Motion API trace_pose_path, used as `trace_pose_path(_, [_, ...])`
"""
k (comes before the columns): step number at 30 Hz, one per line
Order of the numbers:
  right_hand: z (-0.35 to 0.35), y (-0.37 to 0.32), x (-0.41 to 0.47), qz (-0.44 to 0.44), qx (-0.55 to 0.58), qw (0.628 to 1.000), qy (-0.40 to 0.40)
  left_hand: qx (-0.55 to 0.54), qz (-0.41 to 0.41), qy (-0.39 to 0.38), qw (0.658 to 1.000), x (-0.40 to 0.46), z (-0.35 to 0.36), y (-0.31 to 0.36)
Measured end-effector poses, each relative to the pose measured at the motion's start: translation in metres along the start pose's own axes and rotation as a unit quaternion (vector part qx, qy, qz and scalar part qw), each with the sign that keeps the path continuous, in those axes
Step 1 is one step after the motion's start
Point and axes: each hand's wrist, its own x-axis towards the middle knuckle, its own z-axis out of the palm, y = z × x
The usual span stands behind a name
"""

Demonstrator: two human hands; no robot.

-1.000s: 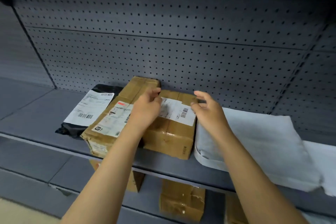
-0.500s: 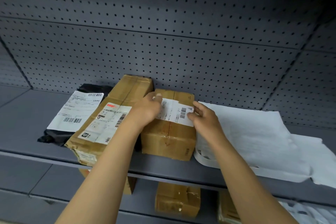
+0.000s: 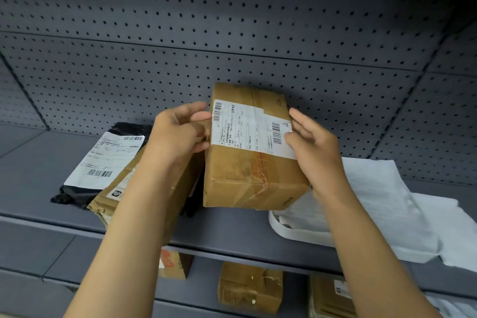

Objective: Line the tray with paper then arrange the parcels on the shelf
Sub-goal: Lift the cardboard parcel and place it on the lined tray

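Note:
A brown cardboard parcel (image 3: pixel 240 178) with a white label is tilted up above the grey shelf (image 3: pixel 232 232), held between both hands. My left hand (image 3: pixel 178 137) grips its left side and my right hand (image 3: pixel 315 147) presses its right side. A white tray (image 3: pixel 296 232) covered with white paper (image 3: pixel 382 204) lies on the shelf to the right, partly under the parcel's corner. A longer brown parcel (image 3: pixel 116 193) lies to the left, mostly hidden by my left forearm. A black mailer bag (image 3: pixel 103 160) with a white label rests beyond it.
A perforated grey back panel (image 3: pixel 232 33) closes the shelf behind. The lower shelf holds three brown boxes: one on the left (image 3: pixel 175 263), one in the middle (image 3: pixel 250 286) and one on the right (image 3: pixel 327 297). Bare shelf surface (image 3: pixel 31 162) stretches to the far left.
Both hands took hold of the small parcel and lifted it off the shelf, tipping its labelled face toward me. The other parcels stayed put.

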Motion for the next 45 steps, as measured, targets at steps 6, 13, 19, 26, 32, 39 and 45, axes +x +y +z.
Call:
trace_pose_path(6, [-0.023, -0.009, -0.008, -0.038, 0.007, 0.999, 0.032, -0.009, 0.046, -0.008, 0.999, -0.005, 0.021, -0.001])
trace_pose_path(13, [-0.059, -0.008, -0.014, -0.048, -0.022, 0.995, 0.081, -0.046, 0.074, -0.054, 0.995, -0.01, 0.059, -0.009])
trace_pose_path(19, [-0.103, -0.001, -0.017, -0.02, -0.062, 0.99, 0.125, -0.03, 0.066, -0.093, 0.993, -0.015, 0.106, -0.012])
trace_pose_path(26, [-0.15, 0.022, -0.009, 0.018, -0.086, 0.986, 0.14, -0.023, 0.027, -0.13, 0.991, -0.021, 0.161, -0.026])
trace_pose_path(32, [-0.171, 0.053, 0.004, 0.057, -0.082, 0.988, 0.116, 0.003, -0.03, -0.131, 0.991, -0.017, 0.192, -0.046])
trace_pose_path(39, [-0.173, 0.086, 0.013, 0.094, -0.068, 0.989, 0.096, 0.034, -0.077, -0.151, 0.985, -0.013, 0.204, -0.071])
trace_pose_path(45, [-0.173, 0.096, 0.014, 0.105, -0.06, 0.99, 0.076, 0.073, -0.092, -0.152, 0.981, -0.011, 0.203, -0.086])
